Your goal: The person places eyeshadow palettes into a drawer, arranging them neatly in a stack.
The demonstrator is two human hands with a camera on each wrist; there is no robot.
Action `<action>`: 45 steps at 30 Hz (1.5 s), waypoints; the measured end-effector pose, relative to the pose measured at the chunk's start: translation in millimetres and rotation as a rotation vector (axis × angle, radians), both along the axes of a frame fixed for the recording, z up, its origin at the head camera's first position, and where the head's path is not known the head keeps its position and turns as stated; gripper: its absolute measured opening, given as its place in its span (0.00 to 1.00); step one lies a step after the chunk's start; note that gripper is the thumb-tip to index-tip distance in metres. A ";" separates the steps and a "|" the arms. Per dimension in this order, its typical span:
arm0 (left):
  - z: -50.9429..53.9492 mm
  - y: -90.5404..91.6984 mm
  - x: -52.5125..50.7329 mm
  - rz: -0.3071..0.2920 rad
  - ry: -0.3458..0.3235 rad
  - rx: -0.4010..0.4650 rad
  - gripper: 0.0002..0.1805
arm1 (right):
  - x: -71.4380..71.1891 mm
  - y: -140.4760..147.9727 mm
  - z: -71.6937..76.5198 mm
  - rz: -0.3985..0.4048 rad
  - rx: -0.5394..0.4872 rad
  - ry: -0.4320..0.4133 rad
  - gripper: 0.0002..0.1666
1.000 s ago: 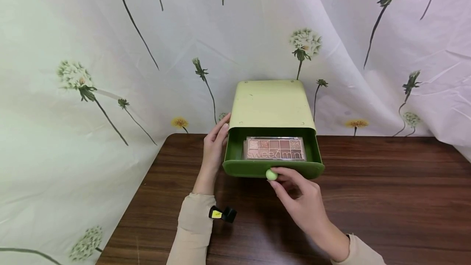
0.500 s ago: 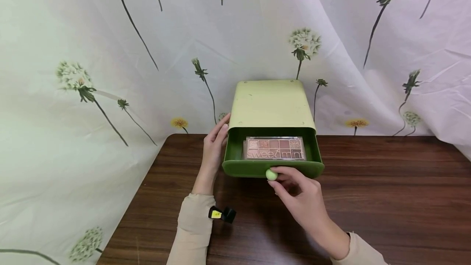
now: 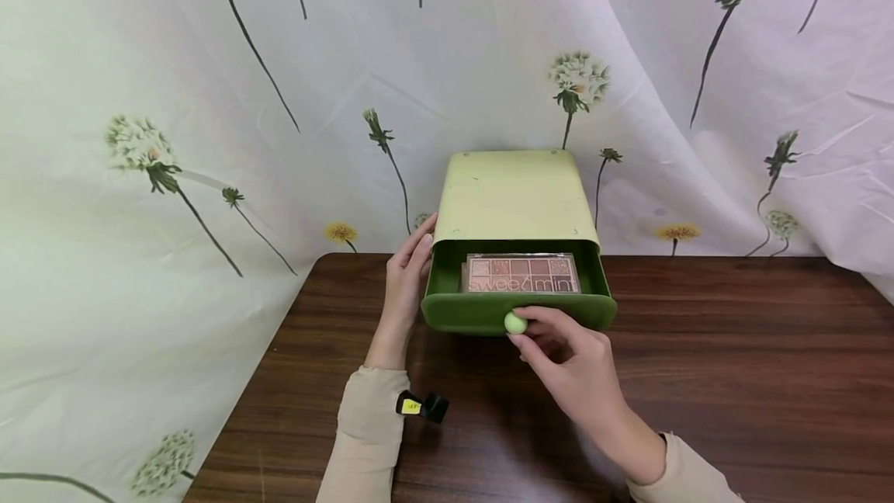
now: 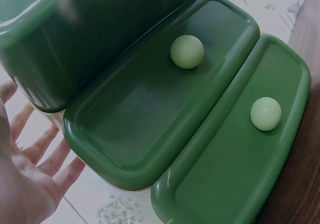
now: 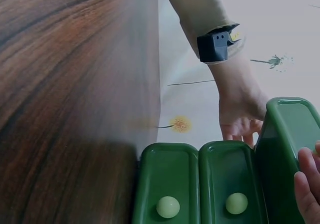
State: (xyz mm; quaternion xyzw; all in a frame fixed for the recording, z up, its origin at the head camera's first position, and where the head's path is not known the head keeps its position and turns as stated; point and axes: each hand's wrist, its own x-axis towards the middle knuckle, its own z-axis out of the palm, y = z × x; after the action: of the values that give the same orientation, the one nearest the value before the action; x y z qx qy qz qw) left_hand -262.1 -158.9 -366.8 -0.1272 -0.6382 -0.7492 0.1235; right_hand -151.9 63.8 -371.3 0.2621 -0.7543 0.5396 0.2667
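Observation:
A small green chest of drawers [image 3: 517, 192] with a pale yellow-green top stands near the back edge. Its top drawer [image 3: 461, 313] is pulled partway out and holds a makeup palette [image 3: 520, 266] with printed lettering; another flat item lies partly hidden beneath. My right hand [image 3: 576, 371] pinches the round light-green knob [image 3: 515, 323] between thumb and fingers. Against the chest's left side, my left hand [image 3: 407, 278] rests with fingers extended. Below the top drawer, the left wrist view shows a middle drawer [image 4: 135, 108] and a bottom drawer [image 4: 220, 149], both pushed in, each with a knob.
The chest stands on a dark wooden table [image 3: 733, 379]. Directly behind it hangs a white curtain [image 3: 489, 45] printed with dandelions. A black wrist camera [image 3: 422, 407] is strapped to the left sleeve.
The drawer front, its knob and the palette have shifted slightly upward in the head view, and more of the front face shows. My right hand moved with the knob; my left stayed still.

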 end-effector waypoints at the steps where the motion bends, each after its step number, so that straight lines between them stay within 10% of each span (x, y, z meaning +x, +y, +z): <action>1: 0.0 0.2 -0.1 0.000 0.001 0.004 0.24 | -0.4 0.1 0.7 -0.001 0.003 0.001 0.21; 45: -0.5 -0.2 0.2 0.003 0.004 -0.018 0.24 | -30.9 -2.8 3.6 -0.064 0.026 0.035 0.20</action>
State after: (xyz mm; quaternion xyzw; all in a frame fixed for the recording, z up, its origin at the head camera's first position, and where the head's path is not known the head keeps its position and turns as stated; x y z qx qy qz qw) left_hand -261.9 -159.0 -367.3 -0.1286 -0.6449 -0.7430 0.1246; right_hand -182.8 60.9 -367.7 0.2506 -0.7646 0.5163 0.2934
